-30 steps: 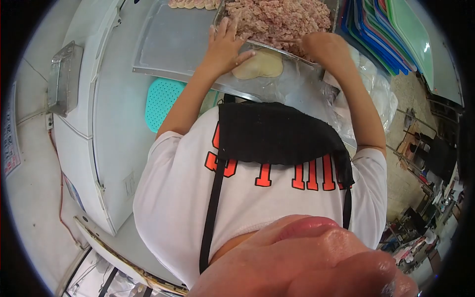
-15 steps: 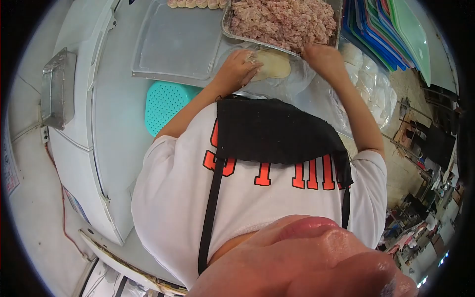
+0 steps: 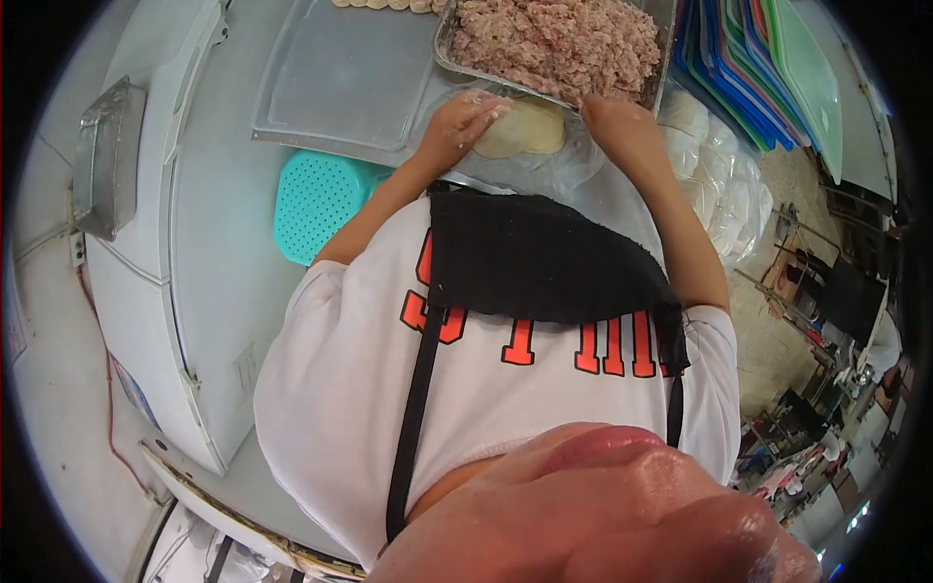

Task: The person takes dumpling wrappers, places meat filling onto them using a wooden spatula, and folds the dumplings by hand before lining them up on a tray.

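A flattened oval of pale dough (image 3: 526,132) lies on a clear plastic sheet (image 3: 569,167). At its left edge is my left hand (image 3: 461,127), floury on the fingers, which are stretched out toward the dough. My right hand (image 3: 622,124) is closed at the near edge of a metal tray (image 3: 505,75), to the right of the dough. What its fingers hold, if anything, is hidden. Pinkish minced meat (image 3: 559,41) fills the tray.
A flat translucent tray (image 3: 345,83) with a row of small dough pieces (image 3: 389,4) is at left. Bagged white dough (image 3: 714,175) and coloured plastic sheets (image 3: 753,68) stand right. A turquoise perforated stool (image 3: 321,206) sits below the work surface.
My right hand has moved left along the tray's edge, nearer the dough. The fingers of my left hand have straightened and drawn slightly up and left, showing more dough.
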`<move>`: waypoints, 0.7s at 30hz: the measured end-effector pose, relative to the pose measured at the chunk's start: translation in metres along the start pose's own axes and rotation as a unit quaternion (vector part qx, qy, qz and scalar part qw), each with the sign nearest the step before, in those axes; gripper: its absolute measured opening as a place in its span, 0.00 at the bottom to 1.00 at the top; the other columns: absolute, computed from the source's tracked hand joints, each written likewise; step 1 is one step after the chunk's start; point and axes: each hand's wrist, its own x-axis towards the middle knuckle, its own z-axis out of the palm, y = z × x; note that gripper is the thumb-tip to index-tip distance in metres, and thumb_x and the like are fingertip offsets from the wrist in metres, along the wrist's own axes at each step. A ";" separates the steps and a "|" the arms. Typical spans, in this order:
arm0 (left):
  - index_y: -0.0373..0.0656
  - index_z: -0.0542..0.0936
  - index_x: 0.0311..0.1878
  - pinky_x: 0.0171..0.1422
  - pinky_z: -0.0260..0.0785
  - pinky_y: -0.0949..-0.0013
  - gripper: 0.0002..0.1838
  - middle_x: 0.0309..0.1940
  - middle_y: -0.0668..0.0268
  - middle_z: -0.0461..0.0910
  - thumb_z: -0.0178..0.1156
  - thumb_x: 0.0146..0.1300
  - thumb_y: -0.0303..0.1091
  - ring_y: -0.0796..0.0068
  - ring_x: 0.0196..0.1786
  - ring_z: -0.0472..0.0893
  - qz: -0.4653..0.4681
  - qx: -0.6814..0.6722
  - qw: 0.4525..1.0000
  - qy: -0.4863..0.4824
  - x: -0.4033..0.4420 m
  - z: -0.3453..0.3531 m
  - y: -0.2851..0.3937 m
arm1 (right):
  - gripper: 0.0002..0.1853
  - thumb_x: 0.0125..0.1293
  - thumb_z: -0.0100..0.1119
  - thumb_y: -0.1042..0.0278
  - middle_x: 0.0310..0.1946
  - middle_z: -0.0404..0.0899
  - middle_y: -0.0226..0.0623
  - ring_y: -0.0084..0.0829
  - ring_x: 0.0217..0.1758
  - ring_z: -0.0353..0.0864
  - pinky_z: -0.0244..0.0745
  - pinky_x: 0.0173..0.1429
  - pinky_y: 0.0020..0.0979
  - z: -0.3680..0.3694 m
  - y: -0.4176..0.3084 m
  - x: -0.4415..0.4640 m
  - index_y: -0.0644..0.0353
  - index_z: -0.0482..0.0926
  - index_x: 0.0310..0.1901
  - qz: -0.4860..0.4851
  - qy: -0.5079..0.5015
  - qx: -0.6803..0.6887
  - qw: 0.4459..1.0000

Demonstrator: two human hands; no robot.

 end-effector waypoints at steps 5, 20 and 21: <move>0.38 0.79 0.51 0.57 0.71 0.62 0.13 0.48 0.59 0.80 0.54 0.67 0.33 0.66 0.52 0.79 -0.280 -0.464 0.837 0.072 -0.003 -0.009 0.007 | 0.15 0.68 0.47 0.58 0.28 0.80 0.47 0.48 0.35 0.81 0.75 0.41 0.47 -0.007 -0.018 0.035 0.60 0.77 0.32 -0.050 0.019 0.042 0.998; 0.31 0.68 0.58 0.67 0.63 0.52 0.17 0.55 0.52 0.73 0.45 0.70 0.30 0.57 0.59 0.73 -0.213 -0.622 0.736 0.164 0.086 -0.016 0.032 | 0.18 0.71 0.50 0.51 0.20 0.67 0.19 0.12 0.24 0.62 0.56 0.26 0.18 -0.006 -0.011 0.045 0.56 0.84 0.41 0.101 0.057 0.549 0.828; 0.30 0.68 0.57 0.68 0.63 0.52 0.17 0.55 0.53 0.73 0.44 0.70 0.30 0.57 0.60 0.72 -0.219 -0.648 0.710 0.169 0.103 -0.013 0.044 | 0.18 0.71 0.50 0.51 0.21 0.68 0.20 0.11 0.24 0.63 0.56 0.27 0.17 -0.006 -0.011 0.048 0.55 0.84 0.42 0.108 0.063 0.555 0.823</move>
